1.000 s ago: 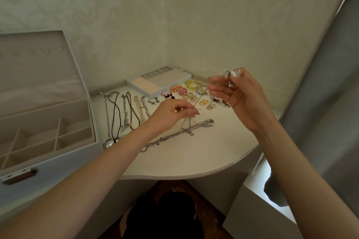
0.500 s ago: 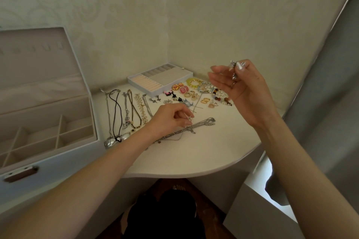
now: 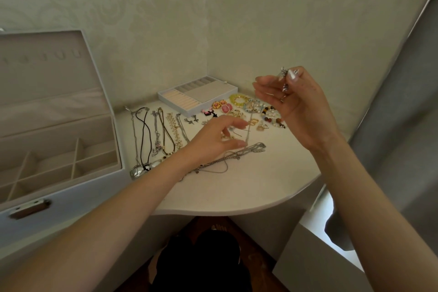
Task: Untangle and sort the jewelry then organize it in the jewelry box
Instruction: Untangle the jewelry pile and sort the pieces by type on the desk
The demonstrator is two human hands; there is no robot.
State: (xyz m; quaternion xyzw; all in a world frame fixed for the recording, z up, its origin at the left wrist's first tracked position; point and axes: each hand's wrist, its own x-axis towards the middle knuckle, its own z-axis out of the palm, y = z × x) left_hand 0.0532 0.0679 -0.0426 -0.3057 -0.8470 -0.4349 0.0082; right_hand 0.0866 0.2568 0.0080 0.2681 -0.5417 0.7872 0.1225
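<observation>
Nearest us on the left sits the open jewelry box (image 3: pixel 71 194), its divided compartments bare as far as we can see. Just past it, our left hand (image 3: pixel 213 142) hovers low over the surface (image 3: pixel 260 180), thumb and forefinger parted and relaxed, holding nothing. The silver tangle (image 3: pixel 239 153) lies directly under its fingertips, its long axis running from lower left to upper right. What we think the next move turns on is the thin chain (image 3: pixel 248 130). It hangs almost straight down, just beyond those parted fingertips, with its lower end meeting the tangle. Its upper end rises up and to the right into the right hand (image 3: pixel 303 106), which is raised well above the surface and has its grip pinched on the charm end between thumb and forefinger. So the left hand is much the nearer to the snag, and we judge it should close on the strand a touch to its right, while the right hand keeps the line taut. Further back lie the straightened necklaces (image 3: pixel 161 133) and the beaded bracelets (image 3: pixel 272 116), and against the wall the ring tray (image 3: pixel 213 92).
</observation>
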